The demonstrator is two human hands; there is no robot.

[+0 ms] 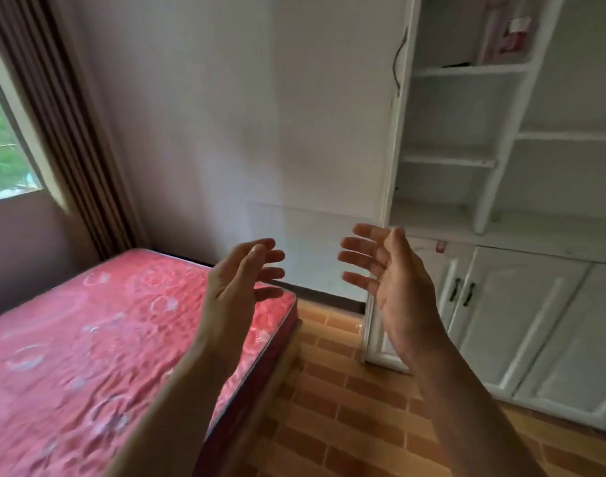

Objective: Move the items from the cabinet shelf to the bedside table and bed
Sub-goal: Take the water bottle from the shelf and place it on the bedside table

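Note:
Both my hands are raised in front of me, palms facing each other, fingers spread and holding nothing. My left hand (pixel 241 280) hovers over the foot corner of the bed (pixel 71 346), which has a red patterned mattress. My right hand (pixel 386 273) is in front of the white cabinet (pixel 501 187) with open shelves. On the top shelf stand a pink and a red-and-white item (pixel 511 36), blurred, and a thin dark object (pixel 458 65) lies beside them. The lower shelves look bare. No bedside table is in view.
A brown curtain (pixel 64 125) and a window (pixel 2 132) are at the left. The plain wall stands ahead. Closed white cabinet doors (pixel 501 315) with black handles sit below the shelves. The brick-pattern floor (pixel 346 407) runs between bed and cabinet.

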